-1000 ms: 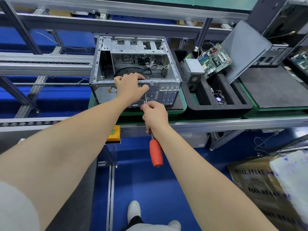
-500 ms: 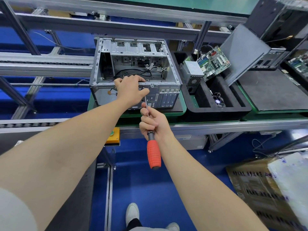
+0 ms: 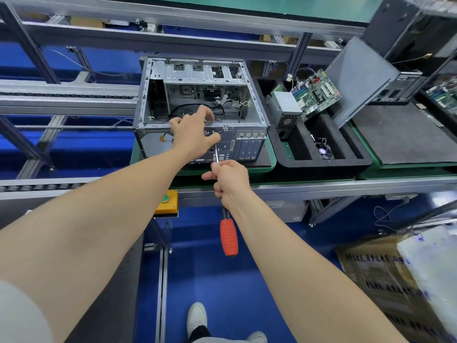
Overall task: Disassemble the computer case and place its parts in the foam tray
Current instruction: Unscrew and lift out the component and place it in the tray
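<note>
The grey metal computer case [image 3: 249, 100] lies open side up on a green pallet, black cables loose inside. My left hand [image 3: 193, 134] rests over its near top rail, thumb and fingers bent at the rear panel. My right hand [image 3: 228, 179] grips the shaft of a screwdriver [image 3: 228, 236] with an orange handle; the tip points up at the rear panel beside my left thumb. To the right sits the black foam tray [image 3: 329, 167], holding a power supply [image 3: 285, 110], a green motherboard [image 3: 315, 94] and a small fan [image 3: 324, 151].
A grey side panel [image 3: 358, 78] leans at the tray's right end, next to a flat black foam pad [image 3: 400, 134]. A yellow button box [image 3: 167, 201] hangs under the conveyor rail. A cardboard box [image 3: 385, 276] stands on the blue floor at right.
My right hand slid down off the rear panel, drawing the screwdriver back toward me. My left hand stayed on the case's rail, its fingers spreading a little.
</note>
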